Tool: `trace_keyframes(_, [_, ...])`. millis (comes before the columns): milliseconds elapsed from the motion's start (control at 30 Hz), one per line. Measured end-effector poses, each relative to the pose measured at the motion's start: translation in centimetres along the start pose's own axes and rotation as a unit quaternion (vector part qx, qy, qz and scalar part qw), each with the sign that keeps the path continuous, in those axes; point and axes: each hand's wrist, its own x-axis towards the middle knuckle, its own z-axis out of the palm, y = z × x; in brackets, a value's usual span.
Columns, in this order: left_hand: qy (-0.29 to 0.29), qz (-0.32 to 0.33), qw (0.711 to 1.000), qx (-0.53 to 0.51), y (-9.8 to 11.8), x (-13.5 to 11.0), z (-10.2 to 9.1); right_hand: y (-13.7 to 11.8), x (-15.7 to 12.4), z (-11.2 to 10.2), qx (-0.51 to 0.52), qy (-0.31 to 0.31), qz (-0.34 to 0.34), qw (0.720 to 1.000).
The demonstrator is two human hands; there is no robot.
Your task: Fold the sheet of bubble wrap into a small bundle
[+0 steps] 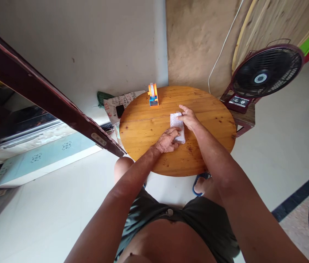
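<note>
A small white bubble-wrap packet (pixel 176 124) lies near the middle of a round wooden table (pixel 143 128). My left hand (pixel 167 140) rests on its near end, fingers curled down onto it. My right hand (pixel 188 117) presses its far right edge, fingers bent over the wrap with the index finger stretched out. An orange and blue tape dispenser (pixel 153 95) stands at the far edge of the table, a hand's length beyond the packet.
A dark red floor fan (pixel 265 71) stands on a low stool to the right of the table. A printed sack with a black phone-like thing (pixel 120 109) lies behind the table's left. A dark wooden beam (pixel 47 98) slants at left. My sandalled foot (pixel 200 182) shows under the table.
</note>
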Motion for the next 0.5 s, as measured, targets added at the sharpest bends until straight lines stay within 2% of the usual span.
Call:
trace_keyframes(233, [-0.008,-0.007,0.992,0.124,1.4,-0.2,-0.7,-1.5,-1.4,0.1,0.027,-0.004,-0.031,0.999])
trace_keyframes(500, [0.004,0.005,0.988,0.153,1.5,-0.7,-0.4,-3.5,-3.5,0.1,0.046,-0.03,-0.075,0.996])
